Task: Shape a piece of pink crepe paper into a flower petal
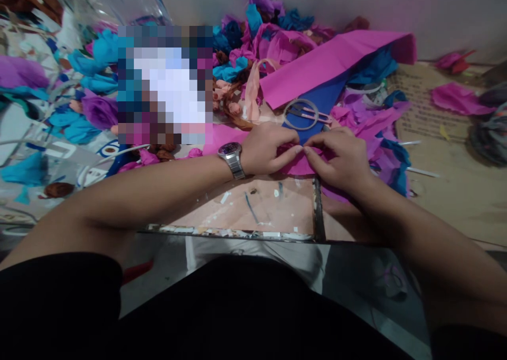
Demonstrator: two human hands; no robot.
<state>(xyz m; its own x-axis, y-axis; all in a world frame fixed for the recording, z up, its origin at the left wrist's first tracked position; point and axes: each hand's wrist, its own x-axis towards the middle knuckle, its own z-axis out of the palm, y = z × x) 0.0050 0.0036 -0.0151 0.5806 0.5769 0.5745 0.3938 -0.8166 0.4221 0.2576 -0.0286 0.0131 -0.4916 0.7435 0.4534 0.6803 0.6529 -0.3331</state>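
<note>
My left hand (268, 150), with a metal watch (232, 158) at its wrist, pinches the edge of a pink crepe paper piece (298, 164). Close against it, my right hand (339, 158) pinches the same paper, thumb and fingertips together. The two thumbs nearly meet over it. Just beyond the hands lie a roll of tape (285, 118) seen as a thin ring and a small metal tool (322, 118), perhaps scissors, on blue paper (330, 97). A long pink paper strip (336, 64) stretches behind them.
Blue paper flowers (85, 125) and a purple one (99, 109) crowd the left side. More crumpled paper (273, 48) is heaped at the back. Flat cardboard (447, 191) covers the right. A dark-edged board (253, 207) lies at the table's front. One area is pixelated.
</note>
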